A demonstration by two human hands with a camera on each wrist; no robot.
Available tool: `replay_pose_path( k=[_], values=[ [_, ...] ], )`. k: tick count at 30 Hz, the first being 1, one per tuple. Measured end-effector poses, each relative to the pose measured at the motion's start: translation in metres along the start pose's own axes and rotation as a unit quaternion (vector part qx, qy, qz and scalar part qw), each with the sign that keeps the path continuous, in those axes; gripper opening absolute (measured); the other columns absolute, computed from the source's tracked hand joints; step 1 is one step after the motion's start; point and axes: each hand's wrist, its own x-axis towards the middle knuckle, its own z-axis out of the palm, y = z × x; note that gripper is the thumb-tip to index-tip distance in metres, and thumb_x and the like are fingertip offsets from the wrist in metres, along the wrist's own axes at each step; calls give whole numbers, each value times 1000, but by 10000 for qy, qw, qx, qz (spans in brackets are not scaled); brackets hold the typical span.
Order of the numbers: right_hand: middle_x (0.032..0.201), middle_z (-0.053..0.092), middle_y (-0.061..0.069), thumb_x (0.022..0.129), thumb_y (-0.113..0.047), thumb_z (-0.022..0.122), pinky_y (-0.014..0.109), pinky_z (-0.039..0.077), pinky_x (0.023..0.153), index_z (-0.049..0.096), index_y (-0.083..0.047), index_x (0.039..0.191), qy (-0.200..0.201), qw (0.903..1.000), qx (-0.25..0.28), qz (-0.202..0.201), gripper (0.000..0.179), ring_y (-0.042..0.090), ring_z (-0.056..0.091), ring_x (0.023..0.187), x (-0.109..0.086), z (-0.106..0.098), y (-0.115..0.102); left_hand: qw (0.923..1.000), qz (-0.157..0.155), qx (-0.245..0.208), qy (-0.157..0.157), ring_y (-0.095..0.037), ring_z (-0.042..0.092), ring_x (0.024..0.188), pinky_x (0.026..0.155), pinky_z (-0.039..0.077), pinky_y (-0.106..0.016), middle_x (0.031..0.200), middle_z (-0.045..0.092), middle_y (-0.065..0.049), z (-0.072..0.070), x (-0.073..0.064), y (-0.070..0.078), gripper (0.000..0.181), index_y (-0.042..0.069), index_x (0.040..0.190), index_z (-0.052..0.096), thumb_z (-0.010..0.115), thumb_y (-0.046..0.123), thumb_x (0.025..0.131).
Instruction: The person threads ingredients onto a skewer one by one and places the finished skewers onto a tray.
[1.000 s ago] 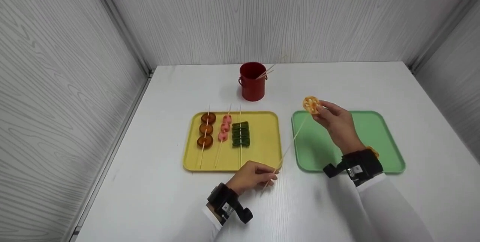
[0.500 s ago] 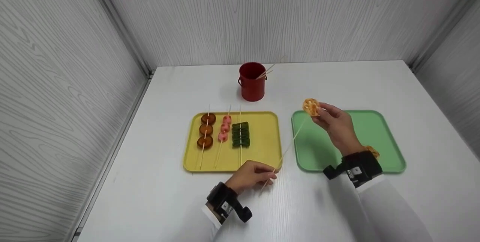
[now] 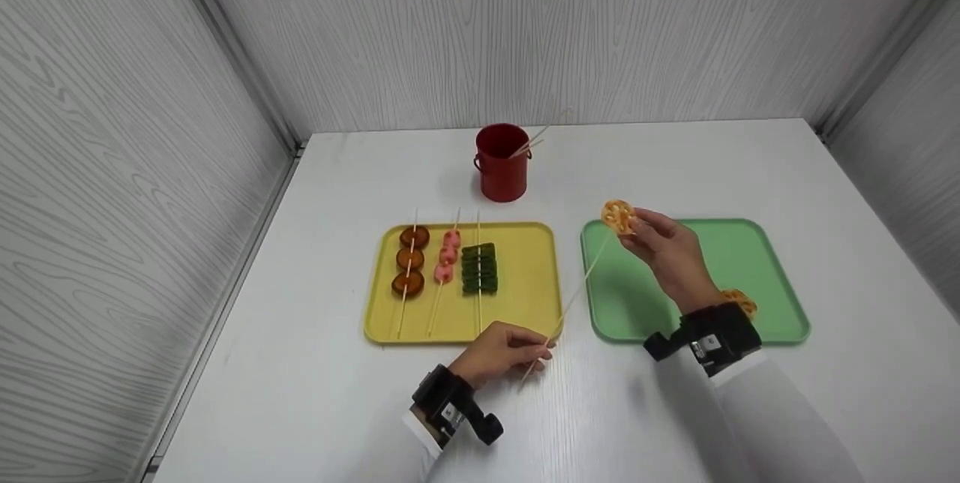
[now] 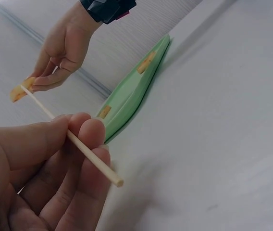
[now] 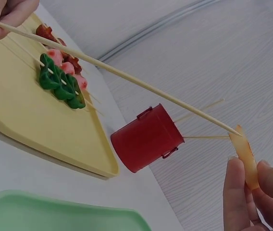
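Note:
My left hand (image 3: 501,354) pinches a thin wooden skewer (image 3: 586,278) near its lower end, between thumb and fingers. The skewer slants up and away to the right. Its far tip meets the face of an orange lotus root slice (image 5: 244,156), near the slice's edge in the right wrist view; whether it goes through, I cannot tell. Thumb and fingers of my right hand (image 3: 672,258) pinch that slice above the left part of the green tray (image 3: 630,329). Another lotus root slice (image 3: 739,302) lies on this tray, partly behind my right wrist; the left wrist view shows a further slice (image 4: 105,112).
On the yellow tray (image 3: 529,273) to the left lie a skewer of brown round pieces (image 3: 410,259), one of pink pieces (image 3: 448,254) and one of folded green pieces (image 3: 479,268). A red bucket (image 3: 502,172) holding a few skewers stands behind it.
My right hand and its lotus root slice have come slightly down and left, and the slice's face has tilted. My left hand with the skewer has barely moved.

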Motion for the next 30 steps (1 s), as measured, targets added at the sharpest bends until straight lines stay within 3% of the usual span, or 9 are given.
replay_pose_path(
  k=[7, 15, 21, 25, 30],
  values=[
    [108, 62, 7, 93, -6, 63, 23, 54, 85, 64, -7, 112, -49, 9996, 278, 61, 18, 14, 68, 87, -1, 0, 1, 10000, -1, -1, -17, -12, 68, 75, 70, 57, -27, 96, 72, -17, 0, 1, -2, 23, -6, 112, 69, 64, 3, 92],
    [109, 61, 9, 94, -4, 60, 24, 54, 84, 67, -7, 108, -122, 9988, 481, 11, 16, 15, 69, 86, -2, 0, 2, 10000, 60, 69, -40, -11, 69, 76, 67, 55, -22, 97, 72, -19, -1, 2, -3, 23, -6, 113, 68, 64, 4, 93],
    [102, 64, 5, 93, -8, 64, 23, 55, 81, 62, -3, 121, 4, 9975, -449, -542, 28, 13, 69, 83, -3, 1, 5, 9999, 37, 135, 38, -14, 69, 78, 69, 56, -23, 98, 72, -18, -1, 1, 0, 23, -6, 113, 69, 64, 5, 93],
    [99, 64, 4, 94, -9, 63, 25, 55, 81, 55, 2, 129, 18, 9883, -1198, -942, 38, 12, 68, 83, -4, 4, 9, 9999, 15, 55, 109, -14, 69, 78, 70, 57, -26, 97, 72, -18, 0, 2, 1, 22, -7, 112, 68, 64, 4, 93],
    [97, 64, 5, 95, -6, 62, 26, 56, 81, 54, 7, 130, -110, 9783, -1664, -1228, 38, 12, 68, 82, -6, 9, 14, 9997, 23, -191, 121, -12, 68, 75, 73, 58, -29, 97, 72, -20, 2, 3, 4, 23, -9, 113, 67, 63, 2, 93]
  ],
)
